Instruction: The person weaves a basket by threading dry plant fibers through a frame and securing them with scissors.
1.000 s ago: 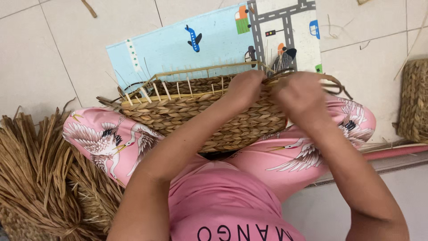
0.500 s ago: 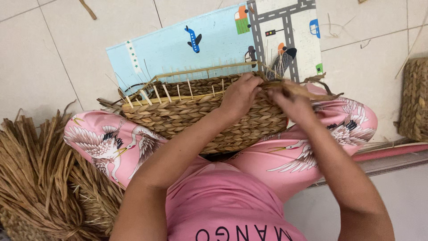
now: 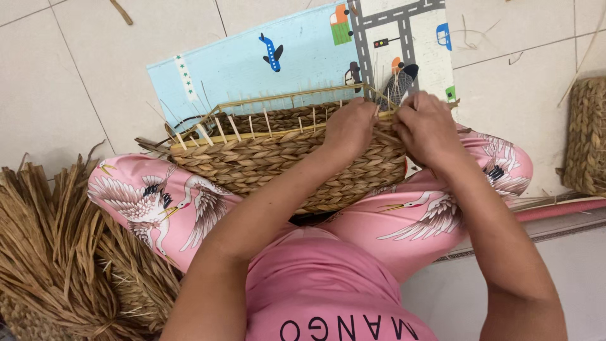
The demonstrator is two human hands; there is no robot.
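A half-woven straw basket (image 3: pixel 265 161) rests tilted on my lap, between knees in pink bird-patterned trousers. Thin pale upright stakes stick out along its open rim (image 3: pixel 252 126). My left hand (image 3: pixel 349 128) and my right hand (image 3: pixel 429 129) meet at the rim's right end, fingers pinched on a brown straw strand (image 3: pixel 386 115) that lies against the stakes. Both forearms cross over the basket's right half and hide part of its wall.
A pile of dry brown straw (image 3: pixel 57 252) lies at my left. A light-blue play mat (image 3: pixel 284 53) with a road and plane print lies on the tiled floor beyond the basket. Another woven basket (image 3: pixel 587 136) stands at the right edge.
Both hands have shifted slightly along the rim's right end and drawn closer together, working the strand. The basket has stayed on my lap.
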